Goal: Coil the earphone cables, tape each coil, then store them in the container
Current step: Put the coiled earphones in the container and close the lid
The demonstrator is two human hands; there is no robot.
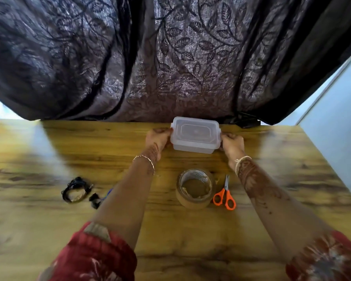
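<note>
Wooden tabletop (49, 230): left grip (158, 138) and right grip (231, 142) clasp the lidded container (195, 134) by its ends. Earphone cables (76, 189) lie well apart at left. A stiff lid popping could jerk it off the far edge.

1. The container (195, 136) was translucent plastic, milky and smooth, and its lid had a faint gloss.
2. The table (49, 159) showed a yellow-brown wood grain under a glossy finish that threw back pale patches of light.
3. The curtain (170, 57) was dark woven cloth with a coarse visible weave, and its leaf pattern had a dull sheen.
4. The tape roll (190, 202) was brown and shiny on the outside, with a matt, cardboard-like core.
5. The scissors (226, 188) had bright metal blades and smooth orange plastic handles.
6. The earphone cables (77, 181) looked black and slightly shiny.
7. The sleeve (93, 258) was red printed cloth, matt.
8. The bracelet (145, 158) looked like gold-coloured metal.
</note>
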